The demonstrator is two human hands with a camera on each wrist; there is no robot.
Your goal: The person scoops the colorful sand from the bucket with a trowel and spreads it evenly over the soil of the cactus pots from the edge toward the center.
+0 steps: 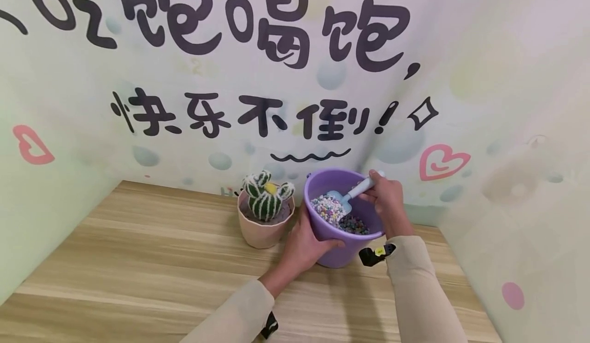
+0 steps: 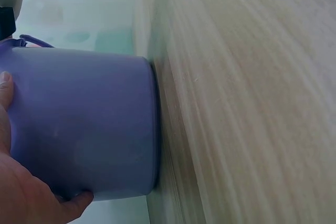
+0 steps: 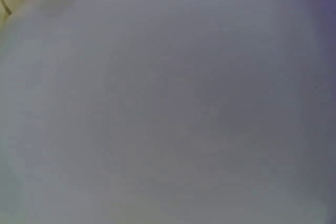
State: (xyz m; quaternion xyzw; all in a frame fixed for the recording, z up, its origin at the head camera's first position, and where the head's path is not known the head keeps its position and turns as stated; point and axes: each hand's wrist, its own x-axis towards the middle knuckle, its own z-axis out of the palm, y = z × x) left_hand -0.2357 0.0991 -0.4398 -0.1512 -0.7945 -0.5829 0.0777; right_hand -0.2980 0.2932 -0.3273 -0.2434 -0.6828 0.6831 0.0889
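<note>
A purple bucket (image 1: 335, 257) stands on the wooden table, holding small multicoloured pebbles (image 1: 355, 225). My left hand (image 1: 305, 245) grips its left side, with the thumb across the front; the left wrist view shows that hand (image 2: 26, 192) against the smooth bucket wall (image 2: 84, 114). Over the bucket's opening, my right hand (image 1: 389, 199) holds a light blue scoop (image 1: 359, 187) by its handle. The scoop's blade is tilted down to the left and heaped with pebbles. A blurred pale purple surface (image 3: 173, 103) fills most of the right wrist view.
A cactus (image 1: 266, 205) in a pale pink pot (image 1: 262, 234) stands close to the bucket's left. Behind the table (image 1: 152, 261) hangs a printed wall cloth (image 1: 249, 77) with dark lettering, and another pale wall (image 1: 521, 240) rises at the right.
</note>
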